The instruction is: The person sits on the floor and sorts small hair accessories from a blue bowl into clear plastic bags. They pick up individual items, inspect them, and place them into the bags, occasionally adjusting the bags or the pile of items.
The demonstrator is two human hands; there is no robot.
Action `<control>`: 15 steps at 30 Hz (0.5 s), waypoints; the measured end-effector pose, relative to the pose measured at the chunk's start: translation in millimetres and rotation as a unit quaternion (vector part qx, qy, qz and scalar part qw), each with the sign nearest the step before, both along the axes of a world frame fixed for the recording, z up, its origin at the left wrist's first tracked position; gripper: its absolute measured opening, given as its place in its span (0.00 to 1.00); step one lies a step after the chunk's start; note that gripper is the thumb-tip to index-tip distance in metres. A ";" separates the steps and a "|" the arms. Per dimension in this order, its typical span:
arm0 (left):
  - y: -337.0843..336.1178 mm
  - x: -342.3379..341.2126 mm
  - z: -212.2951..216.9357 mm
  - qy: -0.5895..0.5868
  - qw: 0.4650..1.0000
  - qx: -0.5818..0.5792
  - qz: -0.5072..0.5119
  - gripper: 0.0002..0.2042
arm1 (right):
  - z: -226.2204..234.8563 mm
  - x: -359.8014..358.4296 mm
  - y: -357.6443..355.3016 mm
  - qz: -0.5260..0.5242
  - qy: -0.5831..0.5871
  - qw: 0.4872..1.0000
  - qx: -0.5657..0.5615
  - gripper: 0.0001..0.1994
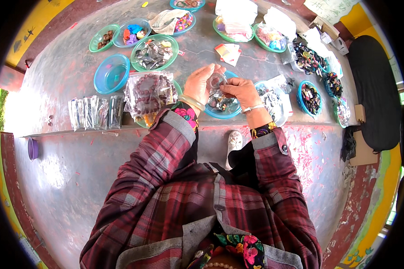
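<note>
My left hand [198,86], with a pale bangle on its wrist, is curled around one side of a clear, round, ring-like thing [217,80]. The fingers of my right hand [243,93] pinch its near right edge; a thin band circles that wrist. Whether it is a bangle or clear plastic, I cannot tell. Both hands are above a blue basin [223,116] of small dark and shiny pieces. Just left of my left hand lie clear bags of dark red bead strings [148,92], over a green basin. A basin with bagged pale and dark pieces [270,102] stands right of my right hand.
Several basins of trinkets line the raised ledge, among them a blue basin [112,74] and a green basin [155,53]. Narrow packets [96,112] lie at the ledge's left edge. A purple bucket [33,149] stands below. At far right is a long black object [373,92].
</note>
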State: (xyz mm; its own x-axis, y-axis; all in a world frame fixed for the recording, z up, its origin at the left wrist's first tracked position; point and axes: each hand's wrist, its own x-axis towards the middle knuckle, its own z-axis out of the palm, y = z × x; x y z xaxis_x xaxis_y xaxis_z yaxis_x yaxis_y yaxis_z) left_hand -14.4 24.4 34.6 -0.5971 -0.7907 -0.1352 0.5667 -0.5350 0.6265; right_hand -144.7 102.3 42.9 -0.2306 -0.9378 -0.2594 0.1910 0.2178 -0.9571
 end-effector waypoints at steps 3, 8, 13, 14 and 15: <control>-1.6 -1.2 -5.1 0.006 1.000 -0.026 -0.003 0.10 | 3.6 -1.8 1.5 0.008 0.000 1.000 0.014 0.10; -9.3 -0.3 -12.5 -0.016 0.999 0.012 0.038 0.11 | 5.6 -23.9 11.1 0.016 0.094 0.995 0.033 0.10; -20.6 6.8 -21.0 -0.030 0.995 0.083 0.044 0.11 | 3.2 -112.5 39.8 -0.077 0.263 0.958 0.088 0.12; -20.5 6.5 -21.9 -0.030 0.995 0.088 0.042 0.11 | 0.2 -134.4 50.3 -0.104 0.340 0.928 0.113 0.12; -20.2 6.7 -22.3 -0.029 0.994 0.093 0.041 0.11 | -2.2 -149.6 61.8 -0.154 0.338 0.922 0.109 0.11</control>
State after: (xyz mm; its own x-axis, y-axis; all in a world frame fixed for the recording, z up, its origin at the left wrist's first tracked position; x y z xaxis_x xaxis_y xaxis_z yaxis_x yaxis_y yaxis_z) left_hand -7.7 4.2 12.4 -0.5189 -0.7943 -0.3159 0.5790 -0.5985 0.5537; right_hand -294.3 164.1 40.6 -0.6563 -0.7426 -0.1334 -0.3485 0.4552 -0.8194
